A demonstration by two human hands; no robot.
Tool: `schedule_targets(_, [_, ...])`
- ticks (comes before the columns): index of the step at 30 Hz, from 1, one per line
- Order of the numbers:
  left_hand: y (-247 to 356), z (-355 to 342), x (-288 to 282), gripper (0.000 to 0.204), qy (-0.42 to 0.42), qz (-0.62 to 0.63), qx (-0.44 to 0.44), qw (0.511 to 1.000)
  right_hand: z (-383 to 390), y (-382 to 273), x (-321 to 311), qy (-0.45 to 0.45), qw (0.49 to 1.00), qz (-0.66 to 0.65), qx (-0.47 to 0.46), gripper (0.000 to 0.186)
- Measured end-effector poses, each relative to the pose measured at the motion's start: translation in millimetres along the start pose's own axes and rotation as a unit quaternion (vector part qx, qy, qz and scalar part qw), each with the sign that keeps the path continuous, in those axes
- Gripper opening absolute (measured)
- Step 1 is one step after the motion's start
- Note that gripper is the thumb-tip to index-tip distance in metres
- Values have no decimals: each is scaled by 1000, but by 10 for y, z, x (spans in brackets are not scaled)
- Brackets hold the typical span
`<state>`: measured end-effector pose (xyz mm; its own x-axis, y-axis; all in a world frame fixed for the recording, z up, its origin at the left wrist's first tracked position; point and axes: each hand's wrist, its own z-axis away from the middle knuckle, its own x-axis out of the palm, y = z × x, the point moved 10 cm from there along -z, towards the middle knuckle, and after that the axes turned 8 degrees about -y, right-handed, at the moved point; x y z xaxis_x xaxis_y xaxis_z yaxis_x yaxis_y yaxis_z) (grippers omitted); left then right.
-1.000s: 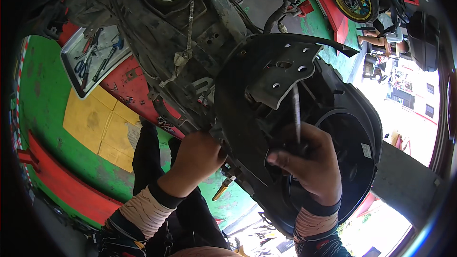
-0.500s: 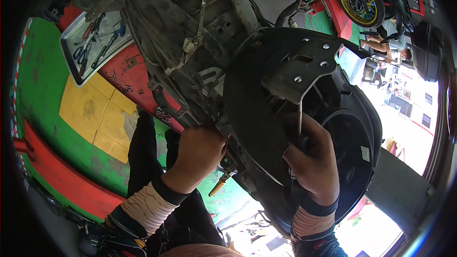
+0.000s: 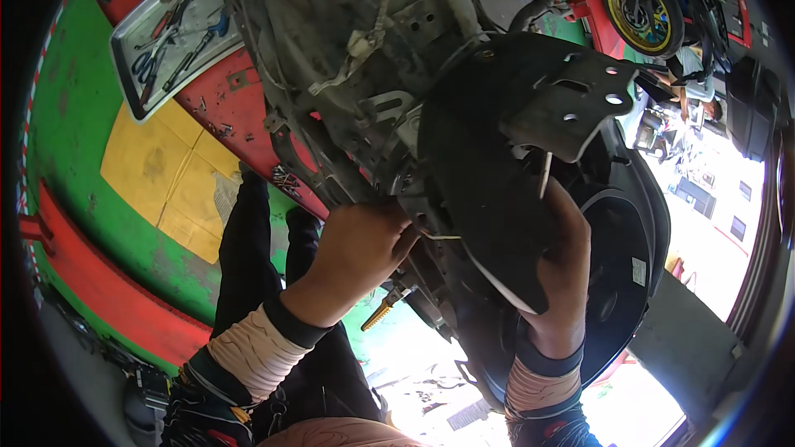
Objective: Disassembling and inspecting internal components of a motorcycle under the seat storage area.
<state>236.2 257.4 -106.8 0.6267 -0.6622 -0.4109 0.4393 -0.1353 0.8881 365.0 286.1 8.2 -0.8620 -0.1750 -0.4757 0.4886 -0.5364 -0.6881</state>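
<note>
A stripped motorcycle frame (image 3: 331,41), dirty and dark, runs diagonally before me. Against its right side sits a large curved black plastic mudguard (image 3: 489,141) with a holed bracket plate (image 3: 571,108) at its upper end. My left hand (image 3: 356,257) is closed at the frame's near side; its fingertips and whatever they grip are hidden. My right hand (image 3: 567,273) reaches in behind the mudguard's right edge, fingers out of sight. A thin metal rod (image 3: 545,175) shows between that hand and the plate. A round black plastic housing (image 3: 617,265) is just right of the hand.
A metal tray (image 3: 124,41) with pliers, scissors and other hand tools rests on a red lift platform (image 3: 211,99), where loose bolts (image 3: 286,180) lie. Yellow cardboard (image 3: 166,174) covers some green floor. Another motorcycle's wheel (image 3: 642,12) and a person stand at upper right.
The mudguard and its plate have shifted right and slightly up in view, with the frame. My right hand is deeper behind the mudguard. My left hand has moved slightly right and up.
</note>
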Motion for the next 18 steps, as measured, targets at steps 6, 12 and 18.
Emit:
schedule_targets(6, [56, -64, 108, 11, -22, -63, 7, 998, 8, -29, -82, 54, 995, -59, -64, 31])
schedule_targets(12, [100, -123, 17, 7, -32, -12, 2, 999, 43, -20, -83, -85, 984, 130, -87, 63])
schedule_targets(18, [168, -110, 67, 20, -8, -8, 39, 999, 70, -15, -99, -71, 989, 59, -117, 54])
